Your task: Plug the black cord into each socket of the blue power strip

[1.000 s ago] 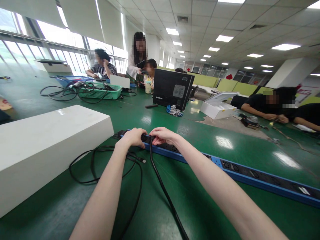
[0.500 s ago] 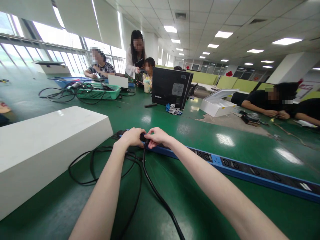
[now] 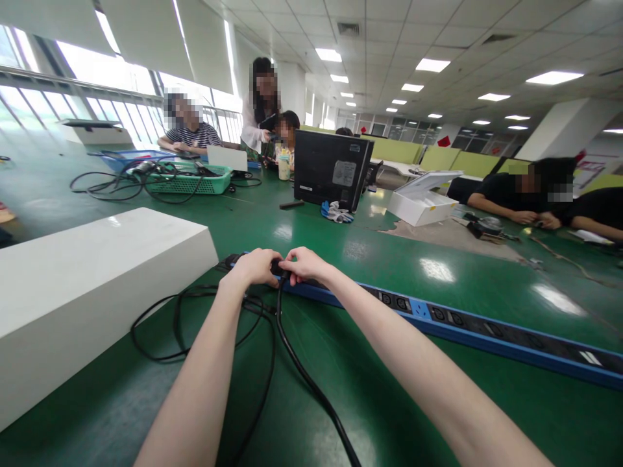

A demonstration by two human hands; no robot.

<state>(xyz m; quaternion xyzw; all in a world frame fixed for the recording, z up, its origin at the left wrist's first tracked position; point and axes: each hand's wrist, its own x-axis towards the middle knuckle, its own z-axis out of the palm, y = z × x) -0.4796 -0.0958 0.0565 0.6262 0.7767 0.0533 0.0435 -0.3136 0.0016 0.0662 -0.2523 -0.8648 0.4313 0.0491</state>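
Note:
A long power strip (image 3: 467, 327) with a blue casing and a black socket face lies across the green table. At its left part, my left hand (image 3: 259, 266) is closed, thumb and fingers curled about a black plug (image 3: 277, 267) at the strip. My right hand (image 3: 305, 266) pinches the same plug from the right side. A thick black power cable (image 3: 306, 383) hangs from the plug and runs toward me over the table. My fingers partly hide the plug, so I cannot tell how deep it sits in a socket.
Left of my arms stands a long white box (image 3: 107, 272), with a thinner looped black cable (image 3: 156, 357) beside it. Farther back are a green basket (image 3: 195, 185) with cables, a black monitor-like panel (image 3: 331, 168), gloves (image 3: 335, 212) and an open white box (image 3: 423, 201). Several people sit or stand around.
Both hands stay at the plug with almost the same grip. The view has shifted very slightly; the person in stripes at the back left has changed pose a little.

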